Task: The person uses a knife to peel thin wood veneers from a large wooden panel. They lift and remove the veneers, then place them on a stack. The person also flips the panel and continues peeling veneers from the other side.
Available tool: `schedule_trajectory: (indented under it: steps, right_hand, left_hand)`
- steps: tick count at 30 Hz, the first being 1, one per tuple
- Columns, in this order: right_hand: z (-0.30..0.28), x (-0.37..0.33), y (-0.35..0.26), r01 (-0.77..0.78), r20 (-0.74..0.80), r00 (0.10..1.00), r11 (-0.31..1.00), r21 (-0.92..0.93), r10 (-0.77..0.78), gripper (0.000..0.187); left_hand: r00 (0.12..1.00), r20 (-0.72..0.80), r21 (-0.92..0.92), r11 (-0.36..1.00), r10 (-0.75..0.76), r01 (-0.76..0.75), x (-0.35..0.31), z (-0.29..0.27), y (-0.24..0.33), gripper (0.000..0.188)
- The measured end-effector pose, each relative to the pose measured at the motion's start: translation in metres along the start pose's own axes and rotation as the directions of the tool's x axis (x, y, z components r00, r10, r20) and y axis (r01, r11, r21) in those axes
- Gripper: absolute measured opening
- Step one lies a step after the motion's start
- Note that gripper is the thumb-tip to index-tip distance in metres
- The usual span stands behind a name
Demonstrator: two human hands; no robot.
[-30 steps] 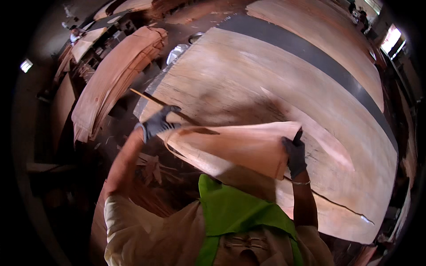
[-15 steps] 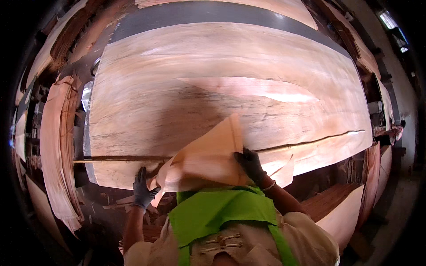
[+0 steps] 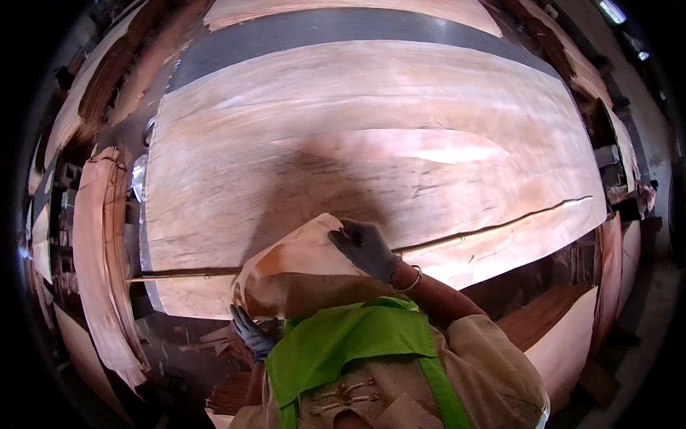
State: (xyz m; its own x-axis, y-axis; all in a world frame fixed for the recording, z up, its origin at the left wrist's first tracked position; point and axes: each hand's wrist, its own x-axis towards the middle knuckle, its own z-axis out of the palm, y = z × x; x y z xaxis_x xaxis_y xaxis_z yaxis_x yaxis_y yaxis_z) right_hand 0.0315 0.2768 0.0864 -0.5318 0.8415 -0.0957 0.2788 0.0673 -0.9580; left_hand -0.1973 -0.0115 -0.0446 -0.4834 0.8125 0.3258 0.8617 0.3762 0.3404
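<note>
Over the near edge of the large wood sheet (image 3: pixel 371 93), we are holding a curled veneer piece (image 3: pixel 304 250), right hand (image 3: pixel 366 249) pinching its rim, left hand (image 3: pixel 253 334) gripping or merely touching, we cannot tell, the bend best kept gentle against splitting.

It was a woodworking workshop: a broad wood sheet (image 3: pixel 371 186) covered the table (image 3: pixel 357 25), with stacked veneers (image 3: pixel 100 264) beyond its left edge
</note>
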Motion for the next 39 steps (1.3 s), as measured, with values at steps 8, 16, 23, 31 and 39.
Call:
schedule_trajectory:
  steps: [8,16,23,31,39]
  right_hand:
    - [-0.014,-0.031,0.036,0.058,-0.033,0.998,0.993,0.098,-0.055,0.02]
    - [-0.013,-0.012,0.112,-0.235,-0.055,0.958,0.882,0.409,0.28,0.018]
    - [-0.049,0.04,0.157,-0.462,-0.024,0.816,0.678,0.572,0.577,0.022]
    - [-0.06,0.096,0.155,-0.41,-0.142,0.86,0.829,0.379,0.491,0.018]
    - [-0.043,0.125,0.173,-0.418,-0.281,0.805,0.835,0.357,0.523,0.018]
  left_hand:
    - [0.751,0.215,-0.773,0.361,-0.624,0.522,0.005,-0.025,-0.103,0.031]
    - [0.938,0.315,-0.451,0.848,-0.143,0.28,0.196,-0.144,-0.068,0.025]
    - [0.792,0.587,-0.26,0.965,0.169,-0.013,0.37,-0.026,-0.047,0.03]
    - [0.618,0.782,0.278,0.93,-0.075,-0.239,0.409,0.073,-0.057,0.048]
    - [0.84,0.511,0.471,0.877,-0.183,-0.095,0.382,0.059,0.045,0.07]
